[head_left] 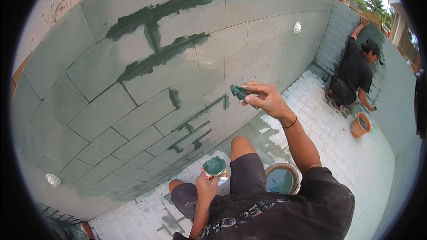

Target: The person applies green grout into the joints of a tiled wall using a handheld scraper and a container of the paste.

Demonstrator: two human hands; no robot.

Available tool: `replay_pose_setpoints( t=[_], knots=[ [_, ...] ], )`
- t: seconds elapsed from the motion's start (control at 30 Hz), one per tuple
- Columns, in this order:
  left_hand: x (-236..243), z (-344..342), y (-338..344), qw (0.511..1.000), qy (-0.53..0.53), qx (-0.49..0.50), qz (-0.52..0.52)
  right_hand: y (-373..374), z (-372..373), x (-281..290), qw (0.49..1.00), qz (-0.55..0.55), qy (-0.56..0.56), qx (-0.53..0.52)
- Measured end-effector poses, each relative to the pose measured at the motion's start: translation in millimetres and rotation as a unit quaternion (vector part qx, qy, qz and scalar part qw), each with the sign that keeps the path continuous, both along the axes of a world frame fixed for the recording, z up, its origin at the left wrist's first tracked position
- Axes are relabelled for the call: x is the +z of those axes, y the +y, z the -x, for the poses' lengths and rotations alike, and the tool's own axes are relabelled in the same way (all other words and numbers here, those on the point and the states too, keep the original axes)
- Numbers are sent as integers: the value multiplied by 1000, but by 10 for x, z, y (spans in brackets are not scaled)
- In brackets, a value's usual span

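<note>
My left hand (207,190) is wrapped round a small cup of dark green grout (214,166), held upright low in front of my knees. Raised toward the tiled wall (133,138), my right hand (268,100) pinches a small grout-covered tool (239,92) between thumb and fingers. Thick green paste coats its end, so its exact kind is hidden. The tool appears apart from the wall. Dark green grout fills several joints and is smeared along the tile edges, mostly at the upper left. Other joints show as thin lines.
Beside my leg stands a round bucket (282,178) of greenish liquid. A co-worker (354,71) squats at the far right wall near an orange bucket (360,125). Round white fittings (297,28) stick out from the wall. Pale floor tiles (320,118) carry green smears.
</note>
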State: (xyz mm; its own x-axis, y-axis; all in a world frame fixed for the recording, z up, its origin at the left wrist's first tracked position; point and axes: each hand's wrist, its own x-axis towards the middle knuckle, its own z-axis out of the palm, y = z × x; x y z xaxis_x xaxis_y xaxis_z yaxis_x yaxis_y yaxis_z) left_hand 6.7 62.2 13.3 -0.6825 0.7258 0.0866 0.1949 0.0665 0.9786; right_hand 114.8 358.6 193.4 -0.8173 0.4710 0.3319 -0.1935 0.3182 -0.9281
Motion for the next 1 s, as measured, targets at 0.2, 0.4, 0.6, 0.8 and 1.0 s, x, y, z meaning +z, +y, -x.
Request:
replay_pose_setpoints(
  t=[0.2, 0.4, 0.6, 0.8, 1.0],
  knots=[
    [145, 53, 173, 997, 20, 12, -67, -1125, -54, -1101, 997, -34, -20, -67],
    [290, 98, 82, 994, 97, 52, -24, -1307, -36, -961, 903, -407, 94, -97],
    [258, 146, 75, 988, 137, 69, 24, -1049, -80, -972, 846, -519, 119, -8],
    [241, 109, 102, 990, 113, 73, 31, -846, -88, -658, 817, -561, 93, 91],
    [197, 123, 86, 990, 86, 105, -22, -1084, -217, -950, 989, -139, 10, -41]
  ],
)
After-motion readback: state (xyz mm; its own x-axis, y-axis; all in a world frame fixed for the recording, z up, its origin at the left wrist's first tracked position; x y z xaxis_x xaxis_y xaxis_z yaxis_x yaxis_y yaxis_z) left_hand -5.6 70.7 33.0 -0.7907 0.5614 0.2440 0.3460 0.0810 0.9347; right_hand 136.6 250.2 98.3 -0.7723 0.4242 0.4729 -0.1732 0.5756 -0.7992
